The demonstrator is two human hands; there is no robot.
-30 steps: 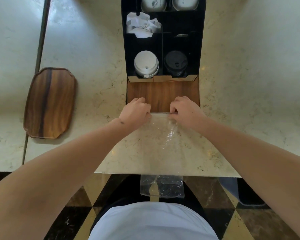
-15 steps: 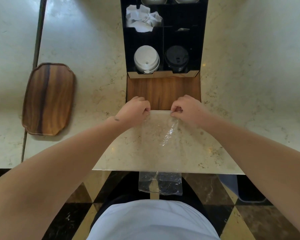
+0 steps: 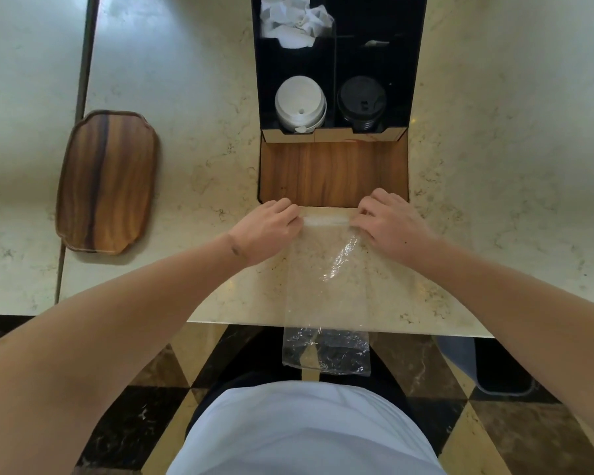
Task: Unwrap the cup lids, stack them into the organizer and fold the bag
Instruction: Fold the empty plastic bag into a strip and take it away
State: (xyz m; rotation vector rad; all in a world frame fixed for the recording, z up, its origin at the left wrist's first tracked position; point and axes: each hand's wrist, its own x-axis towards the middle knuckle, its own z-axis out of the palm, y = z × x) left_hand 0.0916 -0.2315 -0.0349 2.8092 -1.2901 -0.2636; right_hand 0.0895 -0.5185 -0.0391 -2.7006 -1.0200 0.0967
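A long clear plastic bag [image 3: 324,286] lies flat on the marble counter, and its near end hangs over the counter's front edge. My left hand [image 3: 270,226] pinches the bag's far left corner. My right hand [image 3: 390,222] pinches its far right corner. A narrow rolled or folded strip of the bag runs between them. Just beyond stands the black organizer [image 3: 336,63] with its wooden front panel. A stack of white cup lids [image 3: 300,101] fills its left front slot, and a stack of black cup lids [image 3: 361,101] sits in the right one.
Crumpled white paper [image 3: 294,22] sits in the organizer's rear left compartment. A wooden tray [image 3: 107,181] lies on the counter to the left, past a dark seam [image 3: 83,80]. Below the front edge [image 3: 237,322] a tiled floor shows, with a shoe [image 3: 494,368] at the right.
The hands have drawn the bag's far edge slightly toward me, off the wooden panel, and a narrow fold now shows between them. The view has tilted a little downward.
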